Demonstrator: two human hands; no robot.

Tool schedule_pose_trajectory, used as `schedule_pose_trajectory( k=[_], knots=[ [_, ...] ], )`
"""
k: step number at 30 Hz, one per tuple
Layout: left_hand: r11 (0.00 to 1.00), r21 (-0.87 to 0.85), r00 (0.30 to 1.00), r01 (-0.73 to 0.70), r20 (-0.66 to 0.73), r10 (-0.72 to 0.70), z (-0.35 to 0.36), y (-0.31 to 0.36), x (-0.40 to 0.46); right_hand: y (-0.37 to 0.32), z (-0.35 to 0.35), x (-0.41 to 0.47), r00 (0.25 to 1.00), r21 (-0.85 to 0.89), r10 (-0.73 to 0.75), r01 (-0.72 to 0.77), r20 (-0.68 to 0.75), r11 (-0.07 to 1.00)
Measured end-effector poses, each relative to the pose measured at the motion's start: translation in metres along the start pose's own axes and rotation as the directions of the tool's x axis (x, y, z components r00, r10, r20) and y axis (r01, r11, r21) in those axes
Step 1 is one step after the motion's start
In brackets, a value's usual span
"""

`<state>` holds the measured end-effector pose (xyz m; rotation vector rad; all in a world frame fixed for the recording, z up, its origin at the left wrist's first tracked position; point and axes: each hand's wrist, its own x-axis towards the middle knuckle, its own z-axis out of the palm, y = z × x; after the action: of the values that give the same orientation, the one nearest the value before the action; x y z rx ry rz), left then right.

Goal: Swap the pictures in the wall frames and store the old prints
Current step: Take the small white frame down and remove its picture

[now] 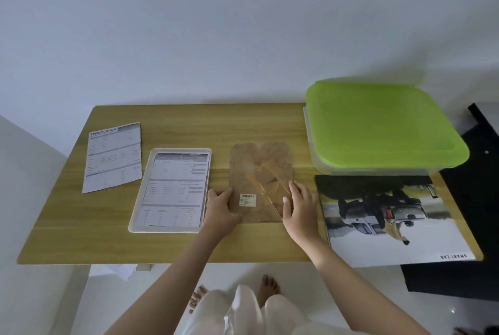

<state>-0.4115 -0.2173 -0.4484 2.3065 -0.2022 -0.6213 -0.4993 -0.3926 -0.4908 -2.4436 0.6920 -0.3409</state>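
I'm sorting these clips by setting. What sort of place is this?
Probably a room at home: a small wooden table against a bare white wall, a tiled floor, and the person's bare feet.

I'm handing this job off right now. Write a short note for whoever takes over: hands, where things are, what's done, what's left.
Left hand: grips the left edge of the brown fibreboard frame backing.
Right hand: fingers rest on the backing's right side, no closed grip.
Backing lies face down at mid-table, barcode sticker up.
White rectangular frame lies to its left, a printed sheet inside.
Loose "Specification" sheet lies at far left.
Large glossy vehicle print lies at right, in front of the green-lidded clear plastic box, which is shut.
Done: backing is off a frame.
Left: refit backing, store old prints.
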Motion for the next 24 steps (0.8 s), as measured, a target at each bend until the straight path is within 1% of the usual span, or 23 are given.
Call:
schedule_pose_trajectory(
  k=[2, 5, 6, 8, 11, 14, 17, 20, 22, 24],
  knots=[
    [1.0, 0.025, 1.0, -0.01, -0.009, 0.01, 0.001, 0.0, -0.003, 0.001, 0.002, -0.001, 1.0, -0.022, -0.007, 0.007, -0.024, 1.0],
    [0.988, 0.137, 0.998, -0.067, 0.024, 0.064, 0.003, 0.001, -0.01, 0.003, 0.006, -0.002, 0.999, -0.041, -0.008, 0.006, -0.041, 0.999],
    [0.985, 0.151, 0.996, -0.088, 0.043, 0.083, 0.003, 0.001, -0.013, 0.003, 0.006, -0.002, 0.998, -0.03, -0.013, 0.011, -0.057, 0.999],
    [0.986, 0.12, 0.992, -0.119, 0.059, 0.112, 0.0, 0.001, -0.017, 0.001, 0.005, -0.002, 0.994, 0.004, -0.017, 0.018, -0.111, 1.0],
    [0.982, 0.053, 0.983, -0.18, -0.009, 0.181, -0.017, -0.002, -0.024, -0.014, 0.007, -0.002, 0.978, -0.003, -0.058, 0.058, -0.2, 0.998],
    [0.971, 0.054, 0.967, -0.231, -0.097, 0.235, -0.045, -0.017, -0.027, -0.048, 0.019, 0.0, 0.966, -0.005, -0.124, 0.126, -0.227, 0.992],
    [0.973, 0.101, 0.96, -0.208, -0.169, 0.222, -0.081, -0.039, -0.023, -0.091, 0.036, 0.011, 0.959, -0.001, -0.2, 0.204, -0.202, 0.979],
    [0.979, 0.158, 0.963, -0.127, -0.216, 0.16, -0.114, -0.067, -0.017, -0.132, 0.056, 0.025, 0.969, 0.019, -0.219, 0.222, -0.113, 0.975],
    [0.985, 0.156, 0.973, -0.081, -0.203, 0.112, -0.134, -0.087, -0.014, -0.154, 0.067, 0.035, 0.978, 0.008, -0.207, 0.208, -0.03, 0.978],
    [0.988, 0.147, 0.984, -0.05, -0.16, 0.074, -0.149, -0.104, -0.009, -0.168, 0.076, 0.045, 0.98, -0.043, -0.175, 0.18, 0.092, 0.983]
  ],
)
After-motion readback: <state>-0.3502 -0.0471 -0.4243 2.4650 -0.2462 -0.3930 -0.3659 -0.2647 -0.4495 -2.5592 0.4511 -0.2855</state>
